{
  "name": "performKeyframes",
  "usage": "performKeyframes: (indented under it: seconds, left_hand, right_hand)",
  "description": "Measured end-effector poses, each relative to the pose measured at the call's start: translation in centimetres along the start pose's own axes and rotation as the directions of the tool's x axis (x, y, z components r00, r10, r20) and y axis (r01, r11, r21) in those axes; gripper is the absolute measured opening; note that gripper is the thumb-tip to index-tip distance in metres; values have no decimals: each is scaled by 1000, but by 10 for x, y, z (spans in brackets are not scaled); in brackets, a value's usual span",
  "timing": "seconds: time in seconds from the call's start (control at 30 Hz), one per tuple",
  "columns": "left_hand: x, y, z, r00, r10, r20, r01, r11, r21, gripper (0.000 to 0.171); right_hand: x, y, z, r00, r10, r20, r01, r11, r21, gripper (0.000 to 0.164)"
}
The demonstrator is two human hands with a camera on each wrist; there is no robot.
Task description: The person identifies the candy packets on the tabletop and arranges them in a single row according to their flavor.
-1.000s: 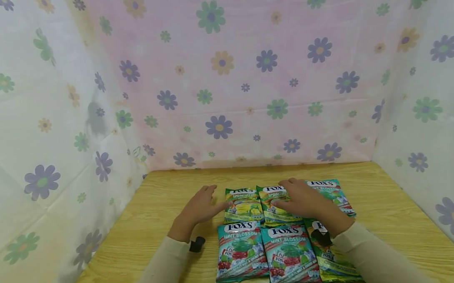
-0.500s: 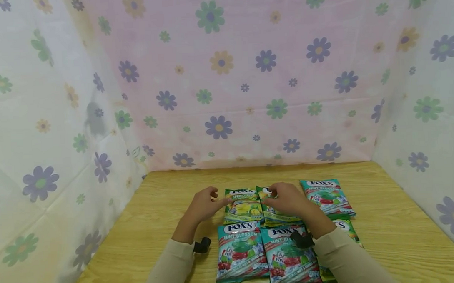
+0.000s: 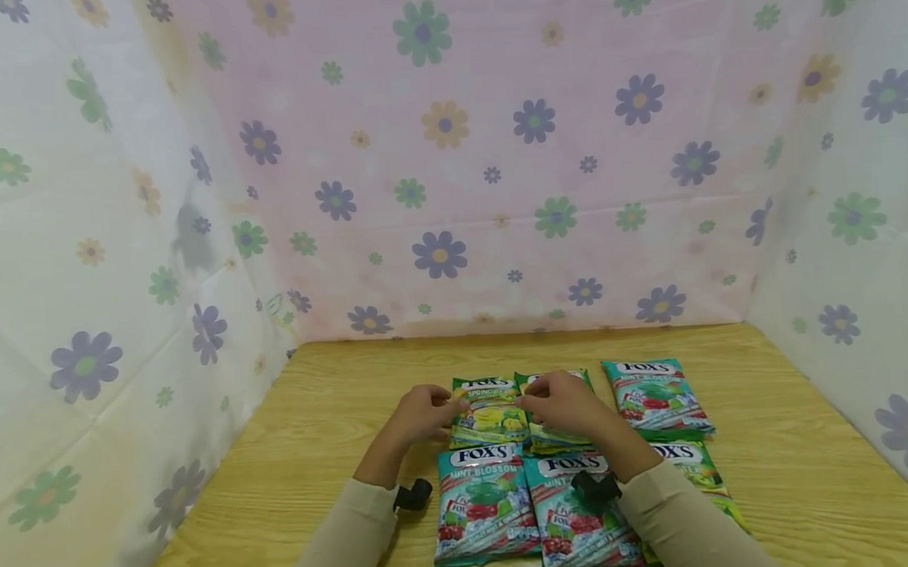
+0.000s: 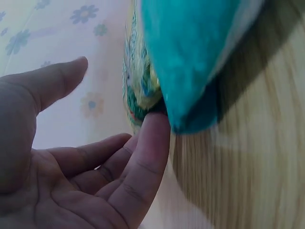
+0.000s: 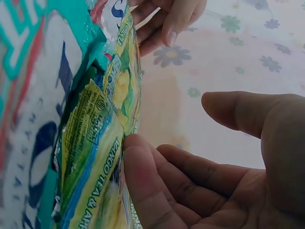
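In the head view, two yellow-green candy bags lie side by side in the back row: a left spring tea bag (image 3: 492, 417) and a middle one (image 3: 555, 438). My left hand (image 3: 421, 414) is at the left bag's outer side, its thumb over that bag's edge. The left wrist view shows a finger right at the bag's edge, below a teal corner, with the thumb apart. My right hand (image 3: 567, 405) lies over the middle bag and partly hides it. In the right wrist view, its fingers (image 5: 140, 176) touch a yellow-green bag and its thumb stands away.
Teal mint bags lie in front, a left one (image 3: 484, 508) and a middle one (image 3: 578, 525). Another teal bag (image 3: 656, 397) is at back right, above a yellow-green bag (image 3: 697, 471) partly under my right sleeve. Flowered cloth (image 3: 499, 273) surrounds the wooden table (image 3: 337, 388).
My right hand has moved left from beside the back-right teal bag onto the middle yellow-green bag, uncovering the teal one. My left hand has shifted slightly right, towards the left bag.
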State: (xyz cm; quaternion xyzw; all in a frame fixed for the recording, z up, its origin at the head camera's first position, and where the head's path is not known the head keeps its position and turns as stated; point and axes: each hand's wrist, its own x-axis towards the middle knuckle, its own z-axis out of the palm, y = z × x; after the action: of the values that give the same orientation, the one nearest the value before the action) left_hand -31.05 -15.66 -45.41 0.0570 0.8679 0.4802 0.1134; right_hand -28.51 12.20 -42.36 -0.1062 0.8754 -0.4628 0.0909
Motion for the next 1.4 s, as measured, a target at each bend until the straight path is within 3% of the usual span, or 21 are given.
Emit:
performKeyframes:
  seconds: [0.47,0.67,0.83,1.13,1.4]
  left_hand:
    - [0,-1,1,999,-31,19,32,994,-103,73]
    - [-1,0,-2,999,-44,14,45,993,-112,53]
    - [-1,0,-4,998,-61,17,63,991,-115,42]
    - [1,-4,-6,998,-60,29,63,991,-118,46]
    - [0,-1,-6,999,-34,-7,33,990,-136,53]
  right_hand:
    - [-2,-2,9,997,52,65,-59,991,122,46]
    - [-2,-4,13,995,20,102,-35,988,150,46]
    - [-4,-8,16,995,47,85,-61,984,165,51]
    - [-7,-11,21,993,107,47,-111,989,99,58]
    - [-6,-13,22,993,99,70,-109,982,154,53]
